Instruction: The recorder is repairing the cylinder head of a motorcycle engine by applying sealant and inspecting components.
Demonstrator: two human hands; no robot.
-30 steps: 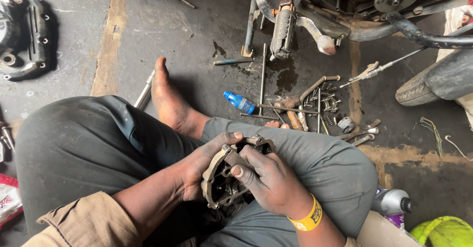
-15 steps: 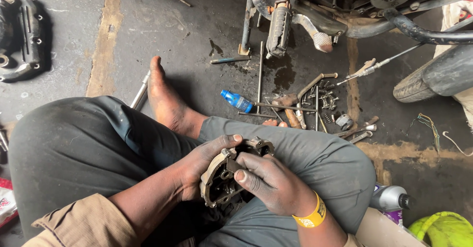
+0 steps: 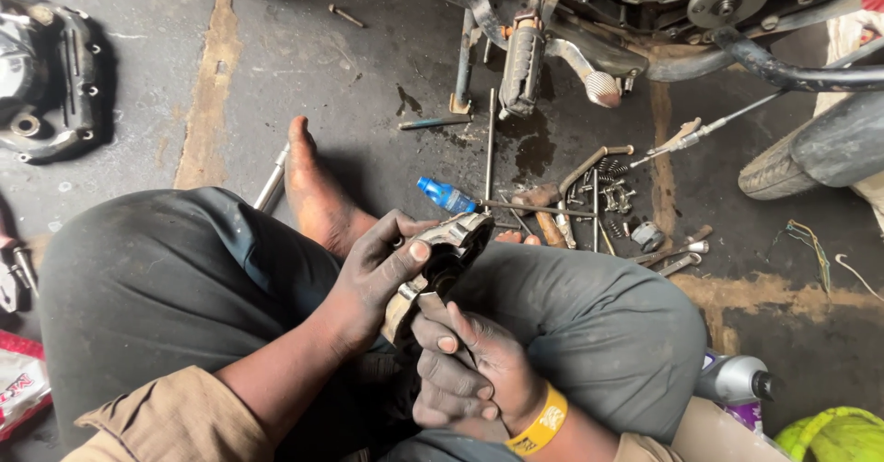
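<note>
I sit cross-legged on a stained concrete floor with a round, greasy metal engine part [image 3: 448, 252] over my lap. My left hand [image 3: 373, 276] grips its upper edge, thumb pressed on the rim, and holds it tilted on edge. My right hand [image 3: 468, 365], with a yellow wristband [image 3: 538, 422], is curled under the part's lower end, fingers folded against it. Both hands are black with grease. My bare foot [image 3: 311, 188] rests on the floor just beyond my left knee.
A motorcycle's engine and footpeg [image 3: 521, 57] stand at the top, a tyre [image 3: 810, 153] at right. Loose bolts, rods and wrenches [image 3: 603, 199] and a small blue bottle [image 3: 446, 195] lie ahead. An engine cover [image 3: 46, 75] lies at far left, a spray can [image 3: 737, 379] at right.
The part has been turned from lying flat between both hands to standing on edge. My right hand slid down from its top to its lower end.
</note>
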